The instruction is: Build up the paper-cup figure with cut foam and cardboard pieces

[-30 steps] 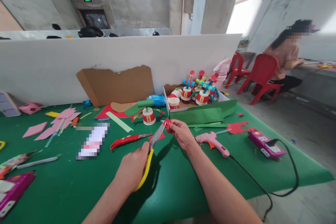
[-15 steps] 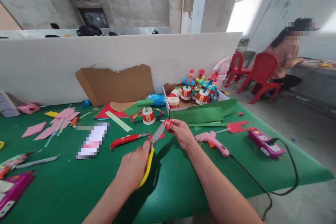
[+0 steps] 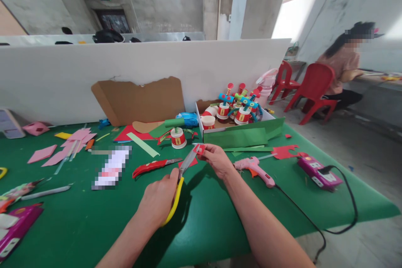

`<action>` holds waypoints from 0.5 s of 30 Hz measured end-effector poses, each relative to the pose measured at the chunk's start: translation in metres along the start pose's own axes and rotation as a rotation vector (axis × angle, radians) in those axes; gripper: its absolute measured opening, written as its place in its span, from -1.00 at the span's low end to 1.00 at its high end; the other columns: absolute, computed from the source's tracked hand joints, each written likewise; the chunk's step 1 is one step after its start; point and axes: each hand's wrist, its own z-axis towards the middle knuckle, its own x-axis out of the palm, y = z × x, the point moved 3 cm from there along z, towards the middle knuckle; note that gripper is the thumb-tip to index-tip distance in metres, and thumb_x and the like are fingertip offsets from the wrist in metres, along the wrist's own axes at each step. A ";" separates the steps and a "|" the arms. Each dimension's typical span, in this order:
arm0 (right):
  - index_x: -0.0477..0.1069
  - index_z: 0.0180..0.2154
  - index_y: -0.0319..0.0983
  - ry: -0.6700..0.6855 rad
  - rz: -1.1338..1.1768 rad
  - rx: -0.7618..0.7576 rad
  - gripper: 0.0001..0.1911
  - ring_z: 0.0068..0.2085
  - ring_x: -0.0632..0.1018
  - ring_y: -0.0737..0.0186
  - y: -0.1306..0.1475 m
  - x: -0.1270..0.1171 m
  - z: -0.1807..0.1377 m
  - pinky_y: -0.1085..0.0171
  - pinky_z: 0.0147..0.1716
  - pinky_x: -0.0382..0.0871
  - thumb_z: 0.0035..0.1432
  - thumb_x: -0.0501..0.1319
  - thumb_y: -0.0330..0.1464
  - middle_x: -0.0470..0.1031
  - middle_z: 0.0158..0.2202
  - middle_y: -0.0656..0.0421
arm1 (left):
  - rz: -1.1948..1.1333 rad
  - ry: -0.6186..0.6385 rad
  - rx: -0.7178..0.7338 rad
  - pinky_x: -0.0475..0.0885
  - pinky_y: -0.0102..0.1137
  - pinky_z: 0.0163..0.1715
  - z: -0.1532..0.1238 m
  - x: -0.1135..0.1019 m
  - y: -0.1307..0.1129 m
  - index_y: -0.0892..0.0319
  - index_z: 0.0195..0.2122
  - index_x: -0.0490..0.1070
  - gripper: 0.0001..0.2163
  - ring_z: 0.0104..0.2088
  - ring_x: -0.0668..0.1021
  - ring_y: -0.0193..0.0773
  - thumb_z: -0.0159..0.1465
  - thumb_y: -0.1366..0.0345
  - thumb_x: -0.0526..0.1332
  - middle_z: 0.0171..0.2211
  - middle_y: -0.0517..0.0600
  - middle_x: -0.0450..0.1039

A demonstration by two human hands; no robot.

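My left hand (image 3: 158, 201) is closed round the yellow handles of a pair of scissors (image 3: 182, 178). Their grey blades point up and right to a small red paper piece (image 3: 201, 149). My right hand (image 3: 216, 160) pinches that red piece between thumb and fingers, just above the green table cover (image 3: 201, 222). The blade tips meet the paper's edge. A red scrap (image 3: 188, 163) lies on the cover under the blades.
A red utility knife (image 3: 152, 167) lies left of the scissors, a pink glue gun (image 3: 255, 170) right of my hand with its black cord. A cardboard box (image 3: 238, 132) holds several paper-cup figures. Pink paper pieces lie at left. A person sits on a red chair (image 3: 315, 88) far right.
The scissors and the red piece have shifted slightly; the blades have closed a little on the paper. Both hands stay in the same place.
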 end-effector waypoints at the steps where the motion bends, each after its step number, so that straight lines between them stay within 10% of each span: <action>1: 0.56 -0.48 -0.22 0.002 -0.001 -0.003 -0.70 -0.50 0.43 0.40 0.000 0.000 0.000 0.33 -0.35 0.33 -0.31 0.47 -0.19 0.52 -0.51 0.23 | 0.000 0.002 0.000 0.43 -0.23 -0.28 0.000 0.000 0.000 0.23 0.06 0.13 -0.68 -0.21 0.59 -0.02 0.27 0.48 -0.06 -0.16 0.21 0.48; 15: 0.55 -0.49 -0.22 0.017 0.002 -0.012 -0.71 -0.48 0.43 0.40 0.003 0.001 -0.001 0.32 -0.33 0.32 -0.29 0.46 -0.20 0.53 -0.49 0.22 | -0.014 -0.019 0.017 0.44 -0.25 -0.31 0.000 0.002 0.003 0.21 0.00 0.16 -0.75 -0.24 0.60 -0.03 0.29 0.44 -0.05 -0.21 0.18 0.50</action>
